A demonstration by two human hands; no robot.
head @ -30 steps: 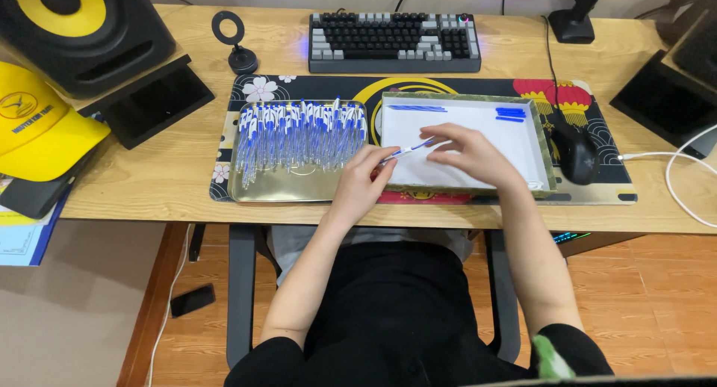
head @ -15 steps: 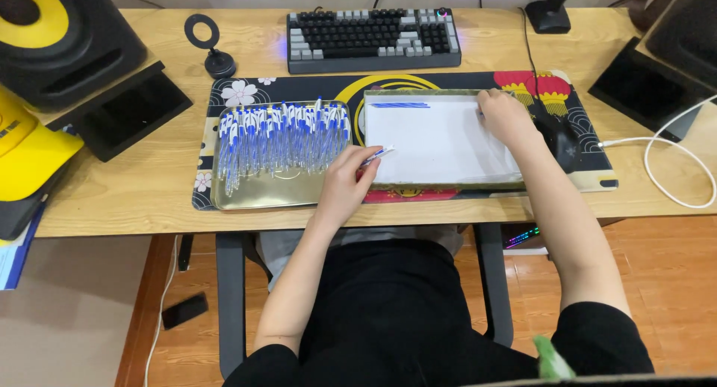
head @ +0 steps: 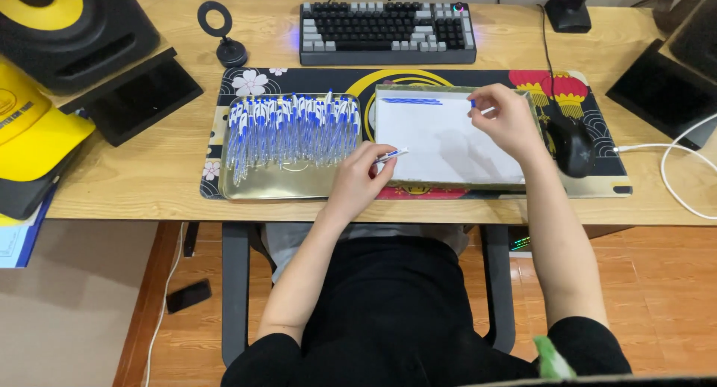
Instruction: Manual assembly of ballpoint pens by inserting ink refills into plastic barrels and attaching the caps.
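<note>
A pen is pinched in the left hand; a pen part (blue-tipped) is pinched in the right hand, best laid parallel to the row.

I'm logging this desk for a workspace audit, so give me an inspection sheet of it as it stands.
Surface: wooden desk with a patterned desk mat.
Job's things: gold tray full of blue-and-white pens; white sheet on a second tray, a few blue pieces along its top.
Clutter: keyboard, black mouse, yellow cap, speaker, small ring stand.
Grippers: left hand holds a pen; right hand pinches a small pen part over the sheet.
Cables: white cable at right.
Surroundings: black phone-like object on the floor.
</note>
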